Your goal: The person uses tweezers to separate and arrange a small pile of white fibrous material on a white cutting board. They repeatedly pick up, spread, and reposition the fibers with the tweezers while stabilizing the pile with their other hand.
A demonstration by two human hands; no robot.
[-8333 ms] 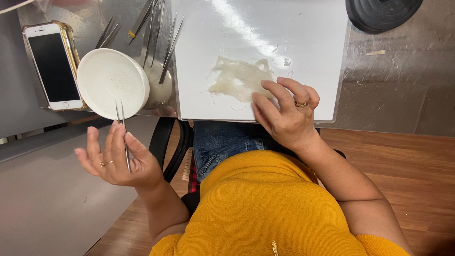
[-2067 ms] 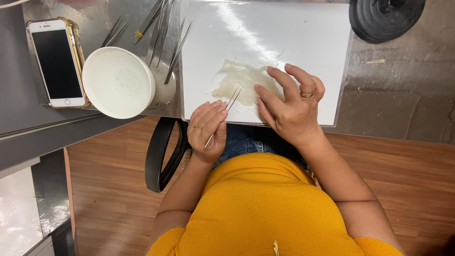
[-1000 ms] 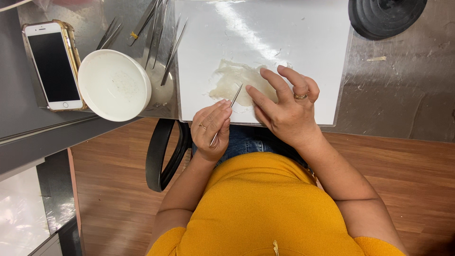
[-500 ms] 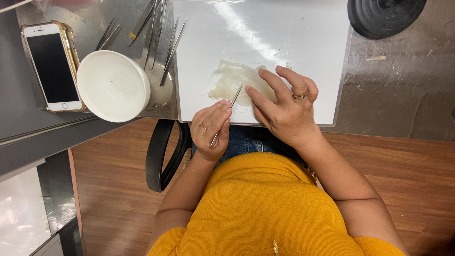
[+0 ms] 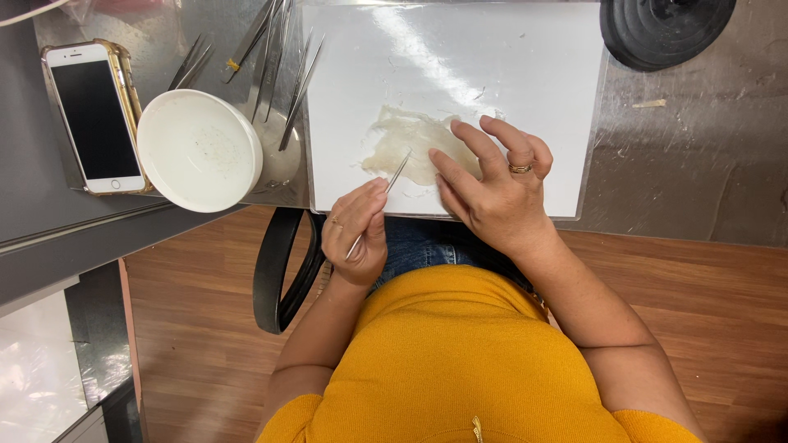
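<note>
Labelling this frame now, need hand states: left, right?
Left hand: closed on thin metal tweezers, tips at the pale translucent sheet.
Right hand: open, fingers flat on that sheet, holding nothing.

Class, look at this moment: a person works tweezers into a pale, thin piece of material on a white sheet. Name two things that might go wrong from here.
1. The tweezers in the left hand point into the thin pale material; a hard pull might tear it.
2. The right hand pins the material near the white sheet's front edge, so the sheet could slide off the table.
</note>
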